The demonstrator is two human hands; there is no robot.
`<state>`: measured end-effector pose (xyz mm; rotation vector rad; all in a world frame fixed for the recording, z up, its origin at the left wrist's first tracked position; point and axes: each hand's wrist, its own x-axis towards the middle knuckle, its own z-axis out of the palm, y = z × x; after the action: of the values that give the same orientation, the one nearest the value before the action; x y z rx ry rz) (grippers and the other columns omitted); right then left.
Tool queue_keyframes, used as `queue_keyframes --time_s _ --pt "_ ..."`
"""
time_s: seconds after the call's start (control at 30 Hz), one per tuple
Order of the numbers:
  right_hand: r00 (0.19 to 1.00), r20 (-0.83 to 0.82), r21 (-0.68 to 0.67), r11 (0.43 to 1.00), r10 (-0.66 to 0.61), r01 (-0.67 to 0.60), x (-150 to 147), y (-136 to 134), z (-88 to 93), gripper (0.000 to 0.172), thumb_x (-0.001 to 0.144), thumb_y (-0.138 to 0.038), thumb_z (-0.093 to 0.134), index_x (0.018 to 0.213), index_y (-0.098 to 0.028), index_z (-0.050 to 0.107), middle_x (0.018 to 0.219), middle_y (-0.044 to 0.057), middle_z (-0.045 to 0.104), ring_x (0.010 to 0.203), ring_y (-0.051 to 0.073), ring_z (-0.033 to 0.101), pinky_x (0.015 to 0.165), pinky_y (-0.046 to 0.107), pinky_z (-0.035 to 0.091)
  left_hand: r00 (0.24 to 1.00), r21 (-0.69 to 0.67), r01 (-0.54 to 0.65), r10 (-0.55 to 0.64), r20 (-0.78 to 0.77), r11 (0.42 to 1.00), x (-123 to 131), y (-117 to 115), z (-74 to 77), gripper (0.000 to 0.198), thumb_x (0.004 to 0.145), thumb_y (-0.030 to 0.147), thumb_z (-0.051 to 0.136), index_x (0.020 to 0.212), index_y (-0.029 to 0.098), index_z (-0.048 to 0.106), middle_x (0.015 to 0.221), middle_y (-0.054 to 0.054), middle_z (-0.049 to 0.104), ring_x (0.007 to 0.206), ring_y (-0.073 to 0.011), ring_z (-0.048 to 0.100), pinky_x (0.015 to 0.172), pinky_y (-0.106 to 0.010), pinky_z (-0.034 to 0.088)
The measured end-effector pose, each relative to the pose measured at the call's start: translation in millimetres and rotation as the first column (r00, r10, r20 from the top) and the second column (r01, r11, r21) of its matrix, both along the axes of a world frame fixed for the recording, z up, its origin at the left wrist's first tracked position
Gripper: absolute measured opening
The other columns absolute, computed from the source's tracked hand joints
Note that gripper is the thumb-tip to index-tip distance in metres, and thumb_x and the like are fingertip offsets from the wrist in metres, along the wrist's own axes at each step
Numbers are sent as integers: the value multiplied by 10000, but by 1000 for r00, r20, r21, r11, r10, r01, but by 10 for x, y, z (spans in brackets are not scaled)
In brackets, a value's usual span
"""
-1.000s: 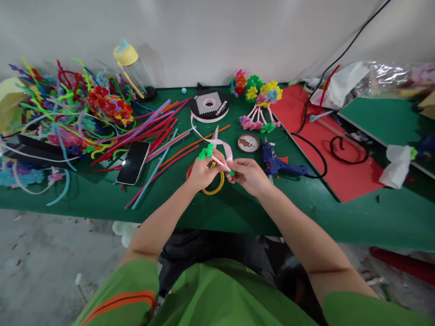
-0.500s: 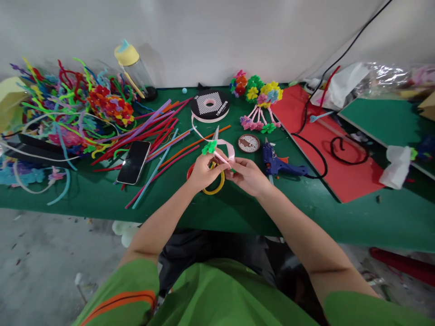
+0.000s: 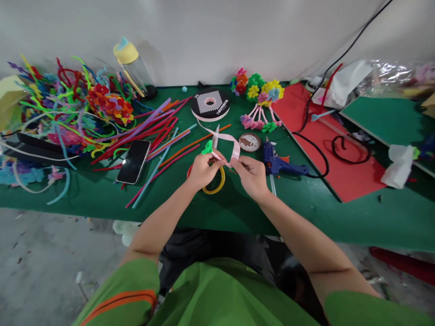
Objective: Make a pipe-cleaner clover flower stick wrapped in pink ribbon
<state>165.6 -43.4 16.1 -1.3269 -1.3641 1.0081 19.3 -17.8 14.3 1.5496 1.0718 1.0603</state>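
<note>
My left hand [image 3: 201, 171] pinches the stem of a small green pipe-cleaner flower [image 3: 207, 147] just above the green table [image 3: 102, 194]. My right hand [image 3: 250, 175] pinches a pink ribbon [image 3: 234, 146] that runs back to the black-and-white ribbon spool [image 3: 210, 103]. The ribbon wraps round the flower's stem between the two hands. Under my left hand lies a yellow and red ring [image 3: 216, 184]. Scissors [image 3: 216, 134] lie just beyond my hands.
Loose pipe cleaners [image 3: 159, 136] and a phone [image 3: 133, 161] lie to the left, with a big tangled pile [image 3: 68, 104] and a bottle [image 3: 134, 68] behind. A blue glue gun [image 3: 280, 165], a round tin [image 3: 249, 142], finished flowers [image 3: 260, 97] and a red board [image 3: 326, 149] are to the right.
My right hand has pulled the pink ribbon up and to the right around the stem, and my left hand has turned the green flower slightly.
</note>
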Motion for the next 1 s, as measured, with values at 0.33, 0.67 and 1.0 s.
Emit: queue_keyframes --time_s 0.33,0.67,1.0 --pt "799 -599 -381 896 -52 -228 -41 81 40 231 579 -334 731 511 -145 616 486 -15 523 444 65 451 442 222 310 997 176 55 -64 43 983 -28 25 -69 174 788 323 569 697 175 581 726 0 581 715 -122 554 664 -265 441" --pt "529 -847 -398 602 47 -692 63 118 17 150 678 -213 642 592 -113 570 511 -25 449 477 58 409 466 216 309 990 272 123 -136 29 954 -38 39 -26 188 796 339 561 662 208 569 706 -2 559 693 -119 531 711 -292 471" --pt "740 -669 -332 863 69 -381 -14 90 8 224 691 -335 657 617 -155 548 567 -36 423 524 66 374 526 237 301 999 165 35 -36 5 986 -9 31 -57 183 757 364 611 778 183 596 763 -22 606 731 -130 573 691 -278 474"
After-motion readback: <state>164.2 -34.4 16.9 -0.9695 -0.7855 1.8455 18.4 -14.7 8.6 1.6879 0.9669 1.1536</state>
